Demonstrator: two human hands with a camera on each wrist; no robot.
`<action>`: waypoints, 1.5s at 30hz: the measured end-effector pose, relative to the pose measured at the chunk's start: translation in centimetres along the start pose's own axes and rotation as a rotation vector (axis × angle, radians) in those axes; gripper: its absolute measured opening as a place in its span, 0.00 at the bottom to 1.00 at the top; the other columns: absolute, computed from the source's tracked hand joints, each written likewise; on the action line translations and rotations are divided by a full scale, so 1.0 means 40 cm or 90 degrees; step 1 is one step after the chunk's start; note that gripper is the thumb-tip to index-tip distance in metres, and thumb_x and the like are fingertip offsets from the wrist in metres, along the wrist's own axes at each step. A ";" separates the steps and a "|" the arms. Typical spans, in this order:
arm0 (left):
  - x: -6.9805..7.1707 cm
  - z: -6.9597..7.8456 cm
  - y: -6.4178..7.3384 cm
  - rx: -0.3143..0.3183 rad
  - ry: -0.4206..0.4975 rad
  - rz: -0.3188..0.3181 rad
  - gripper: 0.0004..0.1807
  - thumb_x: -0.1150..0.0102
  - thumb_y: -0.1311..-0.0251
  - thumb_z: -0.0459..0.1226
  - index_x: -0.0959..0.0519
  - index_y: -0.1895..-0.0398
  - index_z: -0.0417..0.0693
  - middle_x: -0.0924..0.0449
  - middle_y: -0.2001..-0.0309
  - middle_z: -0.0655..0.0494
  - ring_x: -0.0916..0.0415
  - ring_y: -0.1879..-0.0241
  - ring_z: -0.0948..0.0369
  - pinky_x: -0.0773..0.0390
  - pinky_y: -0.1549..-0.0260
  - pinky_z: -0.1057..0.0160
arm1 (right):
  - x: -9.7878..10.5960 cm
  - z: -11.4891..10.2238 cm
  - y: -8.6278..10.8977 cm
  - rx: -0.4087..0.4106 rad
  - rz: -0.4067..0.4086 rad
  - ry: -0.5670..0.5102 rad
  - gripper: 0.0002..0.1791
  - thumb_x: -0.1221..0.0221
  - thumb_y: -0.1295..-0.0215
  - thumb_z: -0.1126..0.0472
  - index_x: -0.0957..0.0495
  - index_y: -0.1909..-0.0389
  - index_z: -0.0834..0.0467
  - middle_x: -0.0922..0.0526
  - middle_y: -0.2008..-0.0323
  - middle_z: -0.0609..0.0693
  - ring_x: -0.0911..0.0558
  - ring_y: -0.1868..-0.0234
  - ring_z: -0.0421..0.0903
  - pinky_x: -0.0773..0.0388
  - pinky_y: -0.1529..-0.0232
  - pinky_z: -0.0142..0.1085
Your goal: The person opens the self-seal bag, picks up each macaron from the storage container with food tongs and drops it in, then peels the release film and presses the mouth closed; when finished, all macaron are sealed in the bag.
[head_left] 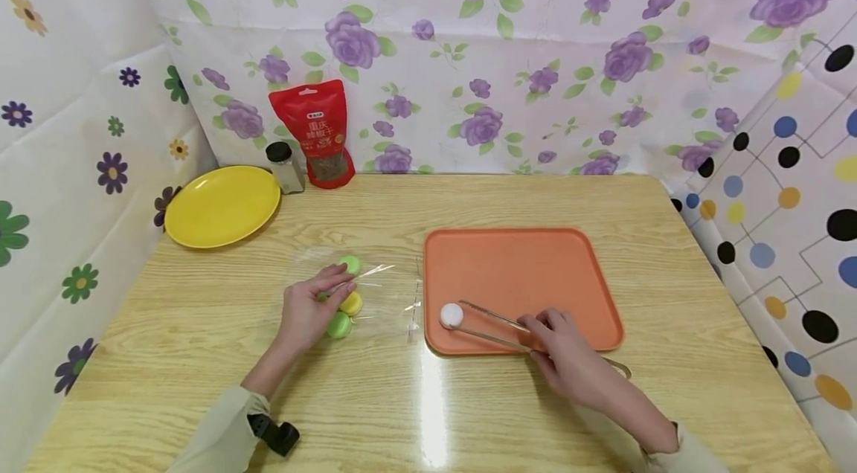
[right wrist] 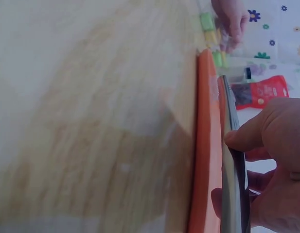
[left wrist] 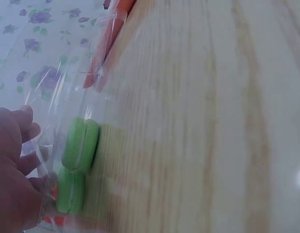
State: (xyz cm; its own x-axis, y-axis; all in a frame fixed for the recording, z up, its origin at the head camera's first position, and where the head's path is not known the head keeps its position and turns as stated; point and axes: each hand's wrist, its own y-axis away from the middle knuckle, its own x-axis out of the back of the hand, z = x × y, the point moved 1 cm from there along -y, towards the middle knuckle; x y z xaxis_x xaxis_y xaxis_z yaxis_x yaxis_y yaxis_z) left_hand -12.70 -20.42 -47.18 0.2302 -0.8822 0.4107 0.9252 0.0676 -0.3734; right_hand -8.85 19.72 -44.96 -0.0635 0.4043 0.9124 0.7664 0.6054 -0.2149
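the left hand (head_left: 311,306) is pinching a clear, glossy plastic package (head_left: 384,309) between thumb and fingers, to the left of a coral-orange rectangular plastic tray (head_left: 529,265) with rounded corners. inside the package, round sandwich-shaped macarons are lying close to the fingertips: a bright green one (head_left: 350,265) is sitting nearest the table's back edge, a yellow one (head_left: 351,303) is resting in the middle, another green one (head_left: 339,324) is lying toward the front, and a bit of green is peeking out beneath the hand. the right hand (head_left: 569,358) is holding a pair of long, slim metal tongs (head_left: 492,315) over the tray's front edge, their rounded bend showing past the front right corner. the tongs' arms are standing apart, their tips lying at a round white macaron (head_left: 451,316), which is resting on the tray near its front left corner; whether the tips are gripping it i cannot tell. the tray is lying on a pale wood-grain table (head_left: 375,399). at the table's back left corner a glossy yellow oval plate (head_left: 222,207) is lying, and just beside it, along the back edge, a small clear jar with a black lid (head_left: 288,174) and a glossy red pouch (head_left: 315,131) are standing.
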 end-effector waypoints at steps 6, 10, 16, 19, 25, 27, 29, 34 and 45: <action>0.001 -0.001 0.000 0.003 0.005 -0.001 0.08 0.28 0.44 0.27 0.12 0.61 0.34 0.17 0.50 0.38 0.23 0.42 0.43 0.29 0.40 0.50 | -0.010 0.003 0.003 -0.007 -0.009 0.021 0.26 0.32 0.44 0.76 0.23 0.44 0.60 0.28 0.61 0.50 0.31 0.62 0.49 0.29 0.68 0.37; 0.002 0.000 0.000 0.010 0.008 -0.003 0.08 0.29 0.44 0.27 0.12 0.61 0.34 0.17 0.50 0.38 0.24 0.42 0.43 0.29 0.40 0.50 | -0.011 -0.002 -0.003 -0.004 -0.003 0.027 0.25 0.33 0.45 0.77 0.22 0.45 0.60 0.28 0.62 0.50 0.30 0.62 0.50 0.28 0.67 0.38; 0.003 0.001 0.001 0.016 0.010 -0.006 0.08 0.29 0.44 0.27 0.13 0.60 0.34 0.17 0.50 0.38 0.25 0.41 0.42 0.29 0.39 0.49 | -0.019 -0.009 -0.006 -0.001 0.003 0.034 0.26 0.31 0.46 0.76 0.22 0.46 0.59 0.27 0.62 0.50 0.30 0.62 0.49 0.28 0.68 0.38; 0.004 0.002 0.001 0.018 0.011 -0.005 0.08 0.29 0.44 0.27 0.13 0.60 0.34 0.17 0.50 0.38 0.25 0.41 0.43 0.30 0.39 0.50 | -0.024 -0.010 -0.007 0.002 0.006 0.034 0.26 0.31 0.46 0.76 0.22 0.46 0.58 0.27 0.61 0.50 0.30 0.62 0.49 0.27 0.68 0.38; 0.003 0.003 0.001 0.021 0.010 -0.008 0.08 0.29 0.44 0.26 0.13 0.60 0.34 0.17 0.50 0.37 0.25 0.41 0.43 0.30 0.39 0.49 | -0.028 -0.015 -0.007 -0.001 0.006 0.031 0.24 0.32 0.45 0.77 0.22 0.46 0.60 0.27 0.61 0.50 0.31 0.62 0.49 0.27 0.68 0.37; 0.003 0.004 0.001 0.022 0.010 -0.009 0.08 0.29 0.43 0.26 0.13 0.60 0.34 0.18 0.50 0.37 0.25 0.41 0.43 0.30 0.39 0.49 | -0.027 -0.017 -0.008 -0.001 0.005 0.029 0.24 0.33 0.44 0.77 0.21 0.46 0.60 0.27 0.60 0.51 0.31 0.61 0.49 0.27 0.68 0.37; 0.004 0.004 0.002 0.023 0.010 -0.010 0.08 0.29 0.43 0.26 0.13 0.60 0.34 0.18 0.50 0.37 0.25 0.40 0.43 0.30 0.39 0.49 | -0.026 -0.019 -0.013 0.001 0.005 0.028 0.24 0.33 0.44 0.77 0.21 0.45 0.61 0.26 0.59 0.52 0.30 0.61 0.50 0.26 0.68 0.38; 0.005 0.007 0.002 0.029 0.007 -0.016 0.08 0.29 0.43 0.27 0.13 0.59 0.33 0.18 0.49 0.36 0.25 0.40 0.43 0.30 0.39 0.49 | -0.029 -0.032 -0.044 0.023 0.015 0.033 0.23 0.32 0.43 0.76 0.20 0.46 0.61 0.25 0.60 0.53 0.29 0.62 0.50 0.26 0.67 0.39; 0.001 0.004 -0.001 -0.001 0.002 -0.008 0.09 0.28 0.44 0.27 0.13 0.60 0.33 0.17 0.51 0.38 0.23 0.42 0.44 0.28 0.41 0.51 | -0.061 -0.085 -0.164 0.067 0.020 0.017 0.20 0.34 0.40 0.74 0.22 0.46 0.64 0.25 0.61 0.56 0.30 0.63 0.52 0.27 0.69 0.38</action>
State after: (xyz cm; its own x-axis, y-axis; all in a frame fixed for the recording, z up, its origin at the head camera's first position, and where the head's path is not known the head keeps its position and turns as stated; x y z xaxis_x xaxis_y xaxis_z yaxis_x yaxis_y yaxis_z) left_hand -12.69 -20.40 -47.02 0.2180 -0.8844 0.4126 0.9272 0.0558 -0.3703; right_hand -11.57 12.44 -44.58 -0.0217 0.4070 0.9132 0.6961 0.6617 -0.2784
